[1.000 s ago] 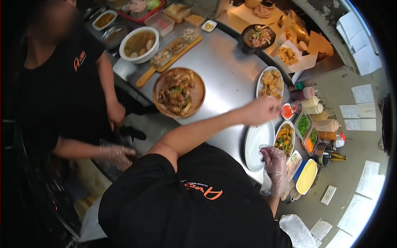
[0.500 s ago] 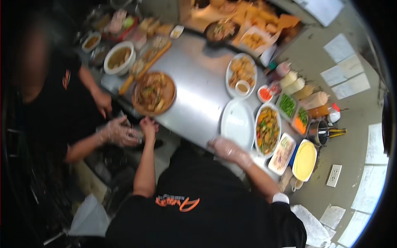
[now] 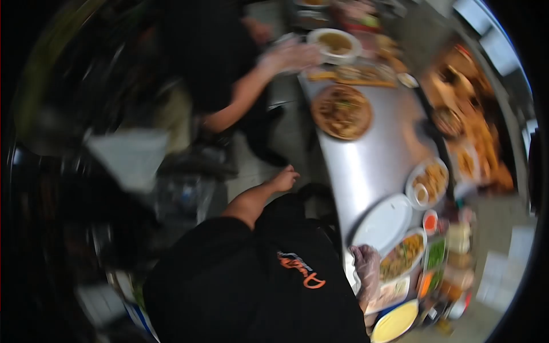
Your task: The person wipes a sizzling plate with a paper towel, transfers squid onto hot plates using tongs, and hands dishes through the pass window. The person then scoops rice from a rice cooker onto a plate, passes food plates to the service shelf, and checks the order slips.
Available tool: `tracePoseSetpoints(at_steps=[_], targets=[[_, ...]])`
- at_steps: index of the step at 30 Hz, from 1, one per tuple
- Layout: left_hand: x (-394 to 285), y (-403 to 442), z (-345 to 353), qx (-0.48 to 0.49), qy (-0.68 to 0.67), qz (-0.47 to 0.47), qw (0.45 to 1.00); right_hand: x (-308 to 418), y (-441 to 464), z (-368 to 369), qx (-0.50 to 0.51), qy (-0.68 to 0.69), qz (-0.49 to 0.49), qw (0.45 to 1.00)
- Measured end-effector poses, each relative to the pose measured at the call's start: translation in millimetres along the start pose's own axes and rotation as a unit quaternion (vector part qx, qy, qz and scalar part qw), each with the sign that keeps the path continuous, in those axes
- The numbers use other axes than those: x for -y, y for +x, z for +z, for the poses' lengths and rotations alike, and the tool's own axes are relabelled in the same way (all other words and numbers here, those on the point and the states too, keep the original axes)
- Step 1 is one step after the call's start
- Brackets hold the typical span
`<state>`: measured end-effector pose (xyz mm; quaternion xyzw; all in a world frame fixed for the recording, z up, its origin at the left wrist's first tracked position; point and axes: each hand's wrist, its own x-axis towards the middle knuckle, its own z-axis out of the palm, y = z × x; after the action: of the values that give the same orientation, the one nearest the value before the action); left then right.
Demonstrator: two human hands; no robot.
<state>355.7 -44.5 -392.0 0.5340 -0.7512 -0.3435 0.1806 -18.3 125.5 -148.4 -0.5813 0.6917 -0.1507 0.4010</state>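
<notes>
My left hand (image 3: 284, 179), bare, hangs in the air over the floor to the left of the steel counter (image 3: 372, 154). Its fingers are curled in and nothing shows in them. A clear plastic glove covers my right hand (image 3: 367, 267), at the counter's near edge. Motion blurs its fingers, which lie by the lower end of a white oval plate (image 3: 384, 222). Something white (image 3: 351, 271), perhaps cloth or paper, is beside that hand. Just right of it stands an oval dish of mixed vegetables (image 3: 405, 256).
A co-worker's gloved hand (image 3: 291, 56) is near a white soup bowl (image 3: 337, 44). A round brown dish of food (image 3: 342, 112) sits at the counter's left edge. Fried food fills a plate (image 3: 433, 178). Sauce bottles (image 3: 459, 237) line the wall. A yellow oval dish (image 3: 396, 321) is nearest me.
My view has swung left, so the counter appears turned and farther right. My left hand has drawn away from the counter edge and the co-worker's hand. The co-worker's gloved hand is now by the soup bowl.
</notes>
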Motion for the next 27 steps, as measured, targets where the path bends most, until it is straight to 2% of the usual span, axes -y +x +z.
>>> tracePoseSetpoints(at_steps=[1, 2, 4, 5, 6, 7, 8, 10, 11, 12, 13, 14, 15, 16, 17, 18, 19, 20, 21, 22, 23, 24, 25, 26, 27], targets=[[24, -22, 1, 0.103, 0.028, -0.115, 0.988, -2, 5, 8, 0.009, 0.008, -0.015, 1.000], [42, -36, -1, 0.214, 0.045, -0.212, 0.952, -10, 6, 19, 0.012, 0.041, -0.027, 0.999], [64, -72, -16, 0.291, 0.039, -0.410, 0.863, 11, 11, 21, -0.002, -0.063, -0.145, 0.987], [68, -88, -37, 0.236, 0.018, -0.386, 0.892, 16, 24, 23, 0.006, -0.096, -0.145, 0.985], [72, -104, -52, 0.242, 0.056, -0.338, 0.908, 25, 26, 21, 0.010, -0.131, -0.139, 0.982], [77, -117, -61, 0.218, 0.024, -0.337, 0.916, 41, 25, 14, 0.024, -0.093, -0.105, 0.990], [90, -123, -64, 0.228, 0.040, -0.364, 0.902, 30, 33, 18, 0.007, -0.103, -0.171, 0.980], [145, -144, -46, 0.154, -0.089, -0.483, 0.857, 48, 44, 19, -0.009, -0.011, -0.134, 0.991], [161, -151, -44, 0.082, -0.172, -0.531, 0.825, 59, 51, 23, -0.049, 0.003, -0.157, 0.986], [166, -149, -41, 0.005, -0.271, -0.538, 0.798, 69, 56, 28, -0.086, 0.015, -0.182, 0.980], [174, -146, -37, -0.065, -0.357, -0.527, 0.769, 76, 65, 35, -0.077, 0.023, -0.172, 0.982], [181, -140, -34, -0.071, -0.355, -0.474, 0.802, 74, 77, 50, -0.106, 0.008, -0.198, 0.974], [180, -126, -39, -0.020, -0.168, -0.322, 0.931, 71, 95, 68, -0.071, 0.176, -0.132, 0.973], [179, -114, -48, 0.042, 0.036, -0.153, 0.987, 72, 117, 81, -0.030, 0.329, -0.050, 0.942], [144, -96, -68, 0.038, -0.022, -0.184, 0.982, 81, 139, 87, -0.044, 0.376, -0.022, 0.925], [154, -80, -54, -0.024, -0.042, -0.150, 0.987, 87, 159, 89, -0.061, 0.418, 0.013, 0.906], [150, -64, -55, -0.024, -0.095, -0.128, 0.987, 68, 187, 97, -0.076, 0.455, -0.014, 0.887], [138, -49, -54, -0.017, -0.089, -0.138, 0.986, 44, 222, 99, -0.085, 0.449, -0.020, 0.889], [147, -37, -36, -0.059, -0.175, -0.122, 0.975, 38, 254, 97, -0.074, 0.517, 0.035, 0.852], [139, -22, -43, 0.075, -0.078, -0.128, 0.986, -29, 319, 94, -0.005, 0.592, 0.093, 0.800], [161, -2, -6, 0.129, 0.015, -0.059, 0.990, 2, 320, 96, -0.032, 0.558, 0.065, 0.827], [180, 15, 25, 0.170, 0.103, 0.018, 0.980, -64, 383, 96, -0.001, 0.547, 0.104, 0.831], [163, 26, 26, 0.201, 0.035, -0.003, 0.979, -69, 402, 94, -0.006, 0.541, 0.118, 0.833], [152, 31, 25, 0.219, -0.045, -0.024, 0.974, -22, 399, 93, -0.007, 0.564, 0.132, 0.815], [147, 35, 23, 0.228, -0.106, -0.033, 0.967, 11, 399, 98, -0.003, 0.554, 0.135, 0.821]])
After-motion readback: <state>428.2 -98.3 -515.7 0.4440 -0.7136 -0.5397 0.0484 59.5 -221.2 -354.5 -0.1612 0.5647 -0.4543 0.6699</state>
